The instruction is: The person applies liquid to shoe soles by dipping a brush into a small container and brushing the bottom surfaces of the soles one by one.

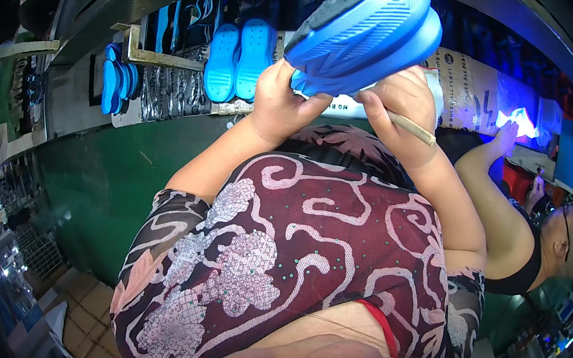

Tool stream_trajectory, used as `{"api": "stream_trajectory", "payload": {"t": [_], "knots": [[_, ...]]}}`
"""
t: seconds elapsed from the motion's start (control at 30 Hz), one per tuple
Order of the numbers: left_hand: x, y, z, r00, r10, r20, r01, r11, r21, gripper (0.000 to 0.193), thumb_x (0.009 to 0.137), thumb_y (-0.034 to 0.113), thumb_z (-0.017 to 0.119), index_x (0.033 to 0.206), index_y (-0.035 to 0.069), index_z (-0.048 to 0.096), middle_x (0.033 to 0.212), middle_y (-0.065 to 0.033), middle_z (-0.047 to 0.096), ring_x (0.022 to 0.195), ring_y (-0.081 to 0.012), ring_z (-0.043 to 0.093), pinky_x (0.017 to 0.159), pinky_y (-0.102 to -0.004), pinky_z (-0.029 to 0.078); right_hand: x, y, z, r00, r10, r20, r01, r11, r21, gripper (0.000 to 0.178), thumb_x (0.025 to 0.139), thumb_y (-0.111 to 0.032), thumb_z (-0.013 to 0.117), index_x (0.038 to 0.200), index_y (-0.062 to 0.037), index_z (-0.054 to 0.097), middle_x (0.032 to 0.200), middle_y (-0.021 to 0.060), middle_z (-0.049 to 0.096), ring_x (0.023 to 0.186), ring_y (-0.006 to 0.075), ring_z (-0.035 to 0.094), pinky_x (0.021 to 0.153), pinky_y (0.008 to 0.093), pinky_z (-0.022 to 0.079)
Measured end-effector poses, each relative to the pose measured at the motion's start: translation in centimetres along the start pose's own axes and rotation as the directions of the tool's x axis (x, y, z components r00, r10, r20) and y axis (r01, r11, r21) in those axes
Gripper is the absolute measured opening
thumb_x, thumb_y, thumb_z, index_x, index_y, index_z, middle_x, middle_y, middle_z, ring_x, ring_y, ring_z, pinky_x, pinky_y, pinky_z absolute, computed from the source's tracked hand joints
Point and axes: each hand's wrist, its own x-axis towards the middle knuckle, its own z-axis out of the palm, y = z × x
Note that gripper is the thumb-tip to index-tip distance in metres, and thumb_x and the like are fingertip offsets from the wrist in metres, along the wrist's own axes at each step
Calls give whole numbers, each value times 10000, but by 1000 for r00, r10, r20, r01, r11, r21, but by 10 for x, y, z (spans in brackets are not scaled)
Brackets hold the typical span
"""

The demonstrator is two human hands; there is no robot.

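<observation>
A bright blue shoe sole (368, 39) with ribbed sides and a dark strip along its upper left edge is held up in front of me, tilted. My left hand (285, 100) grips its lower left end, thumb along the near edge. My right hand (403, 100) is closed around a slim tan stick-like handle (412, 128), close against the sole's lower right side. The far end of that handle is hidden by the hand and the sole. Just left of my left hand, two blue soles (222, 64) with small holes lie side by side.
Dark shoe parts stand on the rack behind. A metal bracket (165, 59) juts out at left, beside a stack of blue soles (116, 79). Printed brown cardboard (463, 90) lies at right. A co-worker (508, 235) sits at right, one hand by a bright blue-white light (520, 122).
</observation>
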Motion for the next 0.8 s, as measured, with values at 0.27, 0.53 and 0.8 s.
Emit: {"api": "stream_trajectory", "payload": {"t": [0.27,0.53,0.8], "knots": [[-1,-1,0,1000,7,-2,-7,1000,-20,474,624,37,728,1065,18,556,861,-134,645,746,-275,653,655,-307,507,-5,7,3,985,112,-131,-94,986,138,238,838,-159,597,621,-64,627,572,45,546,550,213,482,714,354,407],[-4,-1,-3,995,-76,63,77,997,-4,558,602,14,700,1133,3,526,876,-134,638,740,-266,648,661,-312,509,-5,5,1,977,187,-100,-167,969,182,228,831,-139,599,616,-67,622,556,47,531,541,230,480,713,349,409],[-2,-3,-4,997,-3,73,-1,999,51,595,586,27,726,1146,11,527,877,-140,638,734,-278,644,656,-317,508,-4,8,0,978,171,-122,-154,979,137,252,852,-120,574,611,-59,615,534,47,510,524,215,464,653,323,381]]}}
